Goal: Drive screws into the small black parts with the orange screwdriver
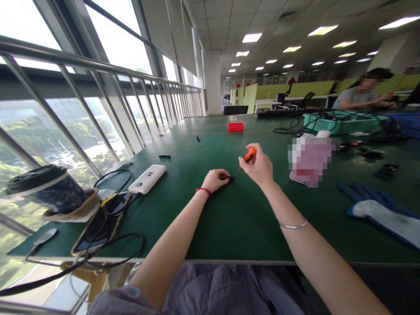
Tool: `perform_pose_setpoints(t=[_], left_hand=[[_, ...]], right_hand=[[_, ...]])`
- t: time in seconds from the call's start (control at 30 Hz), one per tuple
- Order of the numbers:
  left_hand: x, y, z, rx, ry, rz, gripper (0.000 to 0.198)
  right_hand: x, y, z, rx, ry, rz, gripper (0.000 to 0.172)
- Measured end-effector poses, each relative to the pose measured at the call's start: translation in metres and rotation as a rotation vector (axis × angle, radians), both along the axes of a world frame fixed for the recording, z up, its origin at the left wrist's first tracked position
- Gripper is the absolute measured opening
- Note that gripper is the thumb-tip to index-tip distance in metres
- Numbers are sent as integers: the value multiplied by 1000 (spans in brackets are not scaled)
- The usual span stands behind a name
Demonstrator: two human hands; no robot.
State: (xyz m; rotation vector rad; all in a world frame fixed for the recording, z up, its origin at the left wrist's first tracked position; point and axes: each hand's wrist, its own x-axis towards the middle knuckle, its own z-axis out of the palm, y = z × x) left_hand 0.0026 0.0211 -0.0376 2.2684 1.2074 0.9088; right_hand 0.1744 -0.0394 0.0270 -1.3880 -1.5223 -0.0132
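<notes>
My right hand (260, 165) is closed round the orange handle of a screwdriver (250, 154), whose thin shaft slants down to the left. Its tip meets or nearly meets a small black part (231, 177) lying on the green tabletop (226, 223). With fingers curled, my left hand (215, 180) pinches the other end of that black part against the table. The fingers cover much of the part, so its exact kind does not show.
Beyond my hands sits a small red basket (236, 127). To the left are a white power bank (147, 179), cables, a phone (100, 225) and a lidded cup (49, 188). Blue-and-white gloves (382, 210) and a teal basket (344, 124) lie right. A person (361, 92) sits farther back.
</notes>
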Motion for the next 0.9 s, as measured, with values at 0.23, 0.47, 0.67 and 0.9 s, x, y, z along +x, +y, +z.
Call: perform_pose_setpoints(t=[0.23, 0.47, 0.67, 0.9], left_hand=[[-1, -1, 1, -16, -20, -11, 15], [0, -1, 2, -15, -25, -30, 15], [0, -1, 1, -27, -31, -17, 14], [0, -1, 1, -17, -30, -24, 14]], right_hand=[[-2, 0, 1, -10, 71, 24, 26], [-1, -1, 2, -47, 67, -69, 25], [2, 0, 3, 5, 73, 40, 27], [3, 0, 3, -41, 75, -3, 25]])
